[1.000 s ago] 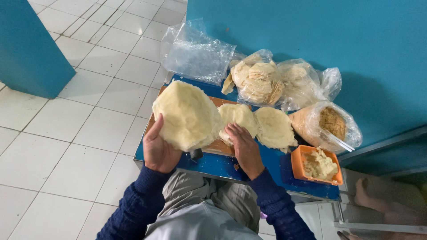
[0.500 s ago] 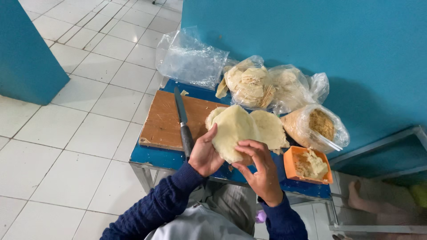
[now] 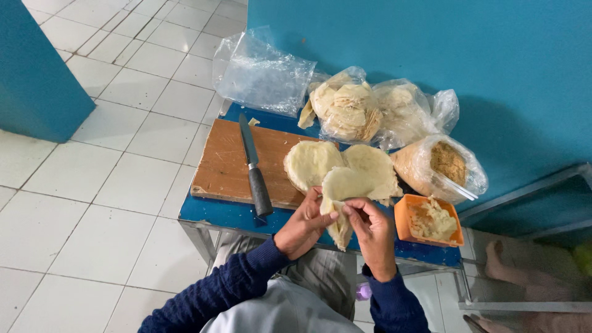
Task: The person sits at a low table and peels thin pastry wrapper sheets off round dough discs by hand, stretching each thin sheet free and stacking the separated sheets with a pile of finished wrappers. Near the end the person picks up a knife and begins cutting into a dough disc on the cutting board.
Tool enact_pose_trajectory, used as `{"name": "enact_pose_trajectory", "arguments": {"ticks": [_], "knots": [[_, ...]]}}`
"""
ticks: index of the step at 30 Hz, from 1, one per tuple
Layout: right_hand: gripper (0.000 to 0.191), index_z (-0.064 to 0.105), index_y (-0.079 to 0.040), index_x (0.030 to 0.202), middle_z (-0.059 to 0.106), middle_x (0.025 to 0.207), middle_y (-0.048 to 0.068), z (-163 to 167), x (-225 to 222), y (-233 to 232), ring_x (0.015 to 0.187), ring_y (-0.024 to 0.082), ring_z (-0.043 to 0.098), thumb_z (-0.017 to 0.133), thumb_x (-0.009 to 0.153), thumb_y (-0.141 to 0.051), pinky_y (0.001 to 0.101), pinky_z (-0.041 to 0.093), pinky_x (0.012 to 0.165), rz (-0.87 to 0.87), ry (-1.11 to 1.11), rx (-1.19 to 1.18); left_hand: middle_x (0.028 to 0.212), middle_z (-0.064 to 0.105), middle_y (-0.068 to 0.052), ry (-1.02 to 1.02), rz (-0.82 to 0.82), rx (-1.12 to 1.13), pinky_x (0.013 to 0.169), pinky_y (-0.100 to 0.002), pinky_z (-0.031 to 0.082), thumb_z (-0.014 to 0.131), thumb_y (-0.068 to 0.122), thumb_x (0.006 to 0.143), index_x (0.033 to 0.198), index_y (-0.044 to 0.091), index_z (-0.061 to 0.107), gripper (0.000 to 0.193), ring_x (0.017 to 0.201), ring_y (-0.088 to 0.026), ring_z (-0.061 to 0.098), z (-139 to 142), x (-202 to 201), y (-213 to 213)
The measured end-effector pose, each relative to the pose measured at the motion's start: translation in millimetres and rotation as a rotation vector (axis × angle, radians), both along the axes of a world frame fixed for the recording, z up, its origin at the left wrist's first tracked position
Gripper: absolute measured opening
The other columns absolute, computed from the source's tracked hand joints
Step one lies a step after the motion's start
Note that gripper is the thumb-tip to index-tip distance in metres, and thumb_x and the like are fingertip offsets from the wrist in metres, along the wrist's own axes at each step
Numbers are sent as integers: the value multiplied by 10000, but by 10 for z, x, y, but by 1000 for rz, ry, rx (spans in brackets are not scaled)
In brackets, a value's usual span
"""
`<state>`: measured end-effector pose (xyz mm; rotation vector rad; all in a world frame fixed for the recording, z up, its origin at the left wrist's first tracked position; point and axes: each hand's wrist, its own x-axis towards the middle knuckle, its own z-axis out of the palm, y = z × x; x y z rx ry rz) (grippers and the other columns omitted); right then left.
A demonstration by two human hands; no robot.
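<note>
Over the near edge of the small blue table (image 3: 216,216) I see both of my hands meeting on 1 pale sheet of dough (image 3: 345,185); my left hand (image 3: 303,225) pinches its lower left edge between thumb and fingers, closed on it; my right hand (image 3: 373,229) grips the same sheet from the right, fingers curled over a fold that hangs down below the table edge; the sheet's upper part stands just in front of 2 more flat rounds of dough (image 3: 308,161) lying side by side, partly on the wooden cutting board (image 3: 225,163); on that board, left of the rounds and apart from my hands, lies a knife (image 3: 254,166) with a dark handle pointing toward me; just right of my right hand sits a small orange tub (image 3: 401,217) with crumbly pale filling; behind it leans a clear bag of brownish filling (image 3: 441,165); further back 2 clear bags of stacked dough sheets (image 3: 348,111) rest against the blue wall, with an empty-looking crumpled clear bag (image 3: 262,71) to their left.
</note>
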<state>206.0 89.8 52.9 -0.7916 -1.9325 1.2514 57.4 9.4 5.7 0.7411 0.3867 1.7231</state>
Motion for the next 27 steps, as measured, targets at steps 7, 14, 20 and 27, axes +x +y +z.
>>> {"name": "enact_pose_trajectory", "arguments": {"ticks": [7, 14, 20, 27], "knots": [[161, 664, -13, 1096, 616, 1198, 36, 164, 3, -221, 998, 86, 628, 689, 947, -68, 254, 543, 886, 98, 232, 189, 1494, 515, -84, -257, -60, -128, 1104, -386, 455, 495, 63, 1021, 1576, 95, 313, 585, 1348, -214, 534, 6, -28, 28], [105, 706, -36, 952, 665, 1052, 59, 58, -31, -371, 934, 165, 652, 769, 870, -52, 272, 523, 798, -148, -75, 564, 1461, 538, -87, -245, -71, -143, 1081, -380, 471, 502, 80, 1028, 1544, 78, 353, 537, 1322, -215, 550, 44, -15, 12], [50, 718, 3, 950, 628, 1055, 49, -46, 45, -203, 876, 127, 617, 724, 923, -39, 260, 516, 721, -14, -5, 252, 1417, 578, -90, -272, -135, -114, 1068, -370, 482, 539, 90, 1042, 1504, 36, 422, 480, 1284, -203, 579, -50, -23, 2], [84, 708, -10, 990, 608, 1111, 51, 5, 21, -235, 927, 124, 643, 716, 907, -25, 252, 549, 771, -32, 39, 229, 1399, 590, -128, -200, -164, -72, 1056, -372, 491, 599, -33, 977, 1485, 6, 440, 533, 1281, -225, 586, -57, -58, -24]]}}
